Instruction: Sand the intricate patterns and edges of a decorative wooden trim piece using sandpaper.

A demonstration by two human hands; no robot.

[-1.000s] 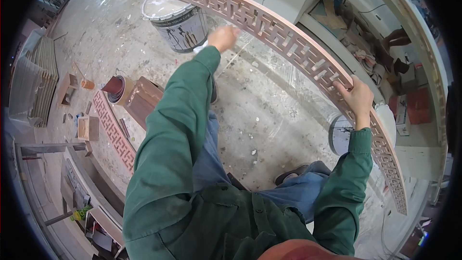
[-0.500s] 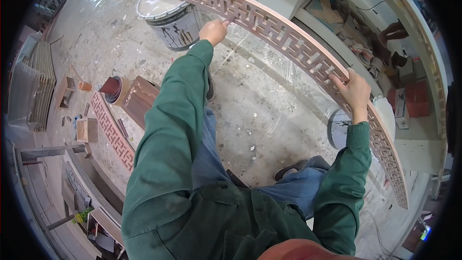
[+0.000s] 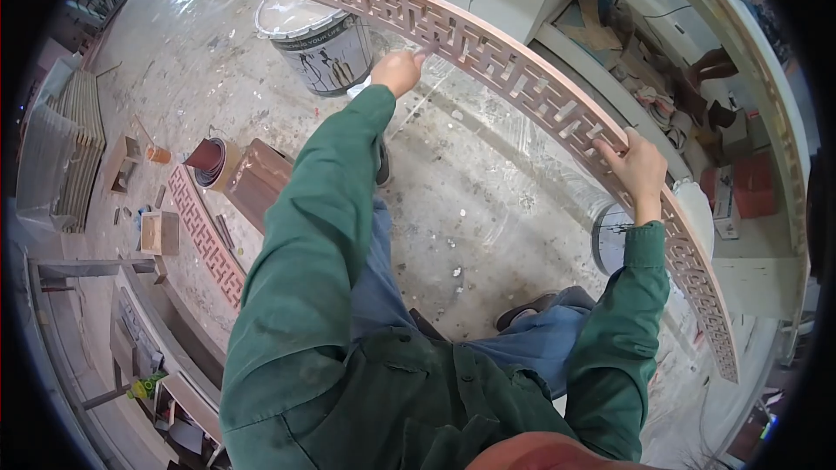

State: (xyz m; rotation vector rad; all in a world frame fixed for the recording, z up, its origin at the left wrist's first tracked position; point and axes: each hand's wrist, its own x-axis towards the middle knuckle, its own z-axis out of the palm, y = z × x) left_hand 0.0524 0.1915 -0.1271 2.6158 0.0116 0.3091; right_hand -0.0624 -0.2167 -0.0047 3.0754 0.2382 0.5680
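Note:
A long, narrow, curved wooden fretwork panel (image 3: 515, 63) with a pierced geometric pattern is held across in front of me. It runs from the far middle down to the right. My right hand (image 3: 638, 174) grips it toward its right part, thumb on the near face and fingers over the outer edge. My left hand (image 3: 398, 72) is closed at the near edge of the panel, left of its middle. Its fingertips pinch a small, thin, dark piece against the pierced face; the blur hides what it is.
A large white paint bucket (image 3: 324, 57) stands behind the panel's left end; another pail (image 3: 611, 239) sits below my right hand. On the floor at left lie a second fretwork panel (image 3: 207, 239), an abrasive-looking roll (image 3: 209, 164) and a small wooden box (image 3: 159, 233). A cabinet (image 3: 756, 274) borders the right.
My left hand has slid slightly toward me and to the right along the panel. My right hand keeps its grip, and the panel has barely shifted.

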